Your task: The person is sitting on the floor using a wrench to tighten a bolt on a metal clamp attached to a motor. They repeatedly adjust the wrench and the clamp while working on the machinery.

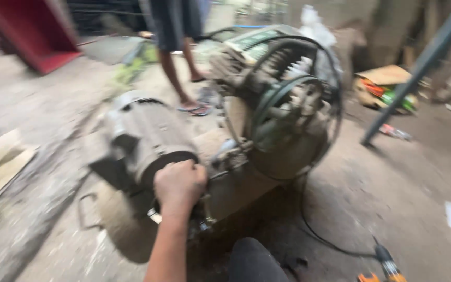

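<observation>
On the dusty concrete floor (392, 198), a grimy grey compressor tank (236, 188) carrying a wire-guarded belt wheel (288, 104) is being steadied; a ribbed grey electric motor (142, 136) is being gripped at its dark end by one fisted hand (179, 184), fingers curled shut; which hand cannot be told.

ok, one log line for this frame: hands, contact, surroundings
left hand: fisted at electric motor end | right hand: out of view | compressor flywheel: belted | floor: power drill | bystander: behind
</observation>
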